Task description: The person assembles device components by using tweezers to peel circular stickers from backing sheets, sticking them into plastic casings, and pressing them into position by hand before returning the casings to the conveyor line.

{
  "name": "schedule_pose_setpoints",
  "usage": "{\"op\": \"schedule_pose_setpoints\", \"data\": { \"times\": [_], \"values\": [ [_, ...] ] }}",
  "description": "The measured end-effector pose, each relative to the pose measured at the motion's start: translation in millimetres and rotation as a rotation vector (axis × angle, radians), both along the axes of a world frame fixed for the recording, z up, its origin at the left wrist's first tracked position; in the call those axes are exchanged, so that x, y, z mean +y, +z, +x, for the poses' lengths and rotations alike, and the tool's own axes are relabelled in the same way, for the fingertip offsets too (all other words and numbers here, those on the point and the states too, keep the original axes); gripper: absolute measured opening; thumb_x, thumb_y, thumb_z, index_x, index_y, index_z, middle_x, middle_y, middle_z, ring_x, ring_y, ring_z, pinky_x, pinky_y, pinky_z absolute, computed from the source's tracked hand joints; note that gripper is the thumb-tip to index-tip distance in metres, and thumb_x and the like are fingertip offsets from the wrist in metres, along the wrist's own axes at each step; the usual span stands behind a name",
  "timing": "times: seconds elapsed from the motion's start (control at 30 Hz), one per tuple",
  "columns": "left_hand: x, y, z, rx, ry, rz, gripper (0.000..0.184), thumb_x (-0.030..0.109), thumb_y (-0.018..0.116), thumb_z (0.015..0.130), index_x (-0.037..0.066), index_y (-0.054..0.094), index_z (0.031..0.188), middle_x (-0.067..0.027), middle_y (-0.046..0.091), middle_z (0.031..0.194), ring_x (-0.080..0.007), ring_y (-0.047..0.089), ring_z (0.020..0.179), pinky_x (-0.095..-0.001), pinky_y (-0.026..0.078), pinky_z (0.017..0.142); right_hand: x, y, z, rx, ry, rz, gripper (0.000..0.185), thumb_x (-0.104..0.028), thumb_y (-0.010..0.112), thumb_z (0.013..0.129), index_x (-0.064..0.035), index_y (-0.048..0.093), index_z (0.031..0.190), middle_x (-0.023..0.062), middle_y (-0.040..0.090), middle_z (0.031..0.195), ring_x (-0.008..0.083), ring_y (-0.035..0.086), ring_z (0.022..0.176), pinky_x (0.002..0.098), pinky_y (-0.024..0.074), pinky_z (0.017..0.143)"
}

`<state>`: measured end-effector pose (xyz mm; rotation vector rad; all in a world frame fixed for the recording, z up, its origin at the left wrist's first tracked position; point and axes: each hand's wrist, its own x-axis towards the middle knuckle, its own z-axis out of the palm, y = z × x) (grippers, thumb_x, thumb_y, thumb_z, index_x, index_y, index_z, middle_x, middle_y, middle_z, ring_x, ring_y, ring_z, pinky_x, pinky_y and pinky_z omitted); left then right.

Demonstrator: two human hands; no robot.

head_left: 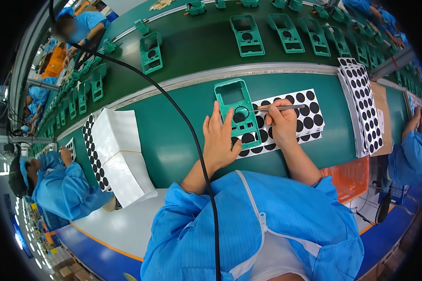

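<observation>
My left hand [218, 138] rests on the left side of a green plastic housing [232, 93], its fingers spread along the frame and its thumb low. The housing lies partly over a white sheet of black round stickers [309, 110]. Between the thumb and fingers of my right hand [282, 124] is a pair of metal tweezers [290, 107]. Their tip points left, at the round opening in the middle of the housing. Whether the tip carries anything is too small to tell.
Green housings [246, 35] stand on the conveyor belt [197, 51] beyond the metal rail. Sticker sheets [361, 103] are stacked at the right, white sheets [119, 150] at the left. A black cable [173, 100] hangs across the view. Co-workers in blue sit left and right.
</observation>
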<state>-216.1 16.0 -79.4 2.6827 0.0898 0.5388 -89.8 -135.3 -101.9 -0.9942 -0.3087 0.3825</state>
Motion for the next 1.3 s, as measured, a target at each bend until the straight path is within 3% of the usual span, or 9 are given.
{"op": "schedule_pose_setpoints", "data": {
  "times": [0.1,0.17,0.3,0.5,0.53,0.57,0.67,1.3],
  "values": [
    [12.2,-5.8,-2.7,-0.071,-0.025,-0.136,0.068,0.017,0.064,0.070,-0.005,0.039,0.128,-0.0315,0.025,0.137,-0.0418,0.037,0.121,-0.0474,0.028,0.099,-0.2,-3.6,0.6,0.013,-0.005,0.027,0.007,-0.003,0.050,0.090,-0.0036,0.045,0.095,0.0218,0.063,0.091,0.0080,0.049,0.055,0.0184,0.0415,0.052],
    [24.4,-8.4,-4.3,-0.137,0.002,-0.046,0.062,0.018,0.068,0.071,-0.003,0.045,0.124,-0.0253,0.033,0.136,-0.0394,0.039,0.121,-0.0472,0.031,0.097,2.6,-2.0,-0.5,-0.004,0.003,0.018,0.007,-0.002,0.053,0.087,-0.0015,0.048,0.091,0.0168,0.064,0.087,0.0073,0.049,0.055,0.0177,0.0408,0.050],
    [30.8,-5.6,-0.9,-0.137,-0.104,-0.010,0.060,0.017,0.069,0.070,0.000,0.047,0.123,-0.0157,0.044,0.131,-0.0339,0.043,0.121,-0.0442,0.032,0.098,4.6,-2.0,-3.5,-0.054,0.014,-0.063,0.007,-0.001,0.053,0.087,0.0002,0.048,0.090,0.0167,0.064,0.086,0.0068,0.048,0.053,0.0171,0.0401,0.050],
    [27.3,-8.1,0.4,-0.090,-0.103,0.070,0.055,0.018,0.068,0.070,0.004,0.051,0.120,-0.0113,0.048,0.129,-0.0294,0.042,0.123,-0.0444,0.027,0.100,2.7,-4.3,-3.5,-0.072,0.029,-0.080,0.007,-0.001,0.054,0.087,0.0001,0.048,0.090,0.0159,0.064,0.086,0.0057,0.047,0.053,0.0166,0.0385,0.048],
    [27.5,-8.6,-0.1,-0.085,-0.105,0.069,0.055,0.018,0.068,0.070,0.004,0.051,0.120,-0.0113,0.048,0.129,-0.0294,0.042,0.123,-0.0444,0.027,0.100,2.8,-3.8,-4.2,-0.084,0.036,-0.097,0.007,-0.002,0.054,0.087,0.0000,0.048,0.090,0.0157,0.064,0.086,0.0054,0.047,0.053,0.0165,0.0381,0.048],
    [28.0,-10.0,0.1,-0.095,-0.105,0.061,0.053,0.018,0.067,0.071,0.004,0.051,0.120,-0.0110,0.048,0.128,-0.0290,0.042,0.123,-0.0448,0.026,0.101,3.9,-0.9,-4.9,-0.097,0.024,-0.129,0.004,-0.002,0.050,0.089,-0.0016,0.048,0.092,0.0102,0.061,0.076,0.0050,0.047,0.052,0.0172,0.0396,0.048],
    [28.1,-11.0,-0.1,-0.103,-0.106,0.052,0.051,0.018,0.067,0.071,0.005,0.052,0.119,-0.0107,0.048,0.128,-0.0288,0.041,0.124,-0.0451,0.025,0.101,2.7,-1.7,-4.3,-0.088,0.035,-0.123,0.006,-0.002,0.054,0.087,0.0003,0.049,0.090,0.0148,0.064,0.084,0.0051,0.047,0.053,0.0165,0.0377,0.048],
    [28.4,-8.6,0.0,-0.119,-0.109,0.028,0.046,0.017,0.068,0.070,0.006,0.054,0.113,-0.0118,0.049,0.127,-0.0301,0.043,0.122,-0.0452,0.027,0.100,3.9,-3.0,-4.4,-0.072,0.022,-0.058,0.007,-0.002,0.055,0.087,0.0000,0.049,0.090,0.0144,0.064,0.083,0.0053,0.047,0.053,0.0159,0.0384,0.048]
  ]
}}
